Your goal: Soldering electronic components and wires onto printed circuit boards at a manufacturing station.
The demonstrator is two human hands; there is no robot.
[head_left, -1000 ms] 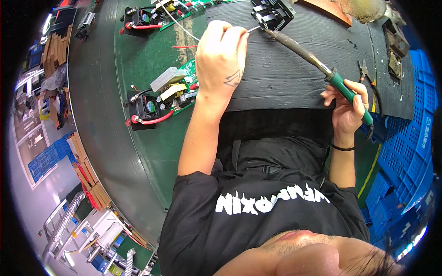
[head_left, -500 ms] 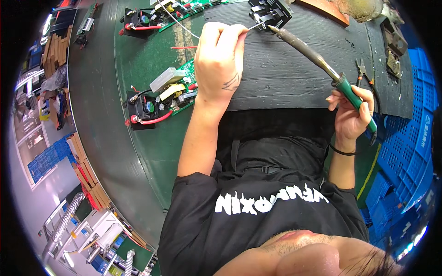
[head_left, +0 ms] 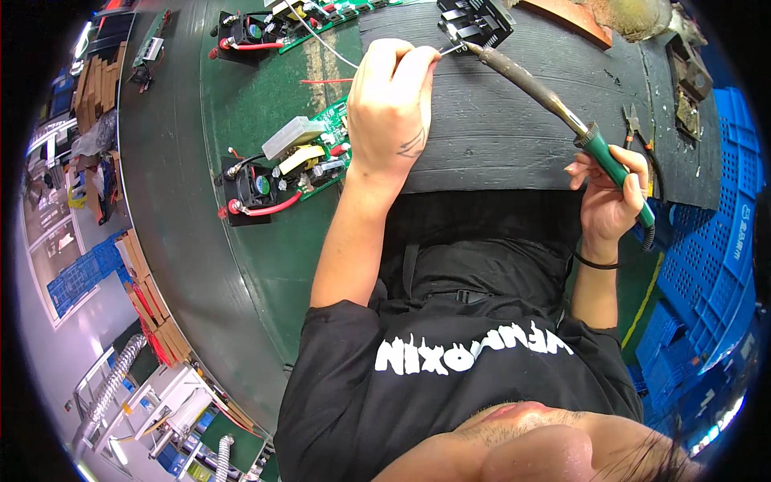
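Note:
My left hand (head_left: 392, 112) is closed in a pinch on a thin grey solder wire (head_left: 325, 44), whose short end pokes out past the fingertips to a black plastic part (head_left: 490, 28). My right hand (head_left: 612, 193) grips the green handle of a soldering iron (head_left: 538, 92). The iron's tip meets the near edge of the black part, close to the solder's end; whether they touch is too small to tell. A red wire (head_left: 325, 81) sticks out to the left of my left hand; its other end is hidden.
A black board (head_left: 498, 153) lies under the work. On the left stand circuit boards with fans (head_left: 313, 153). Pliers (head_left: 632, 120) with orange handles lie at right, near a metal block (head_left: 691, 72). A sponge-like lump (head_left: 634, 14) sits at the back. Blue crates (head_left: 731, 185) stand far right.
My left hand has shifted slightly to the right with the solder wire. The iron's tip has moved slightly left and the black part has shifted a little to the right.

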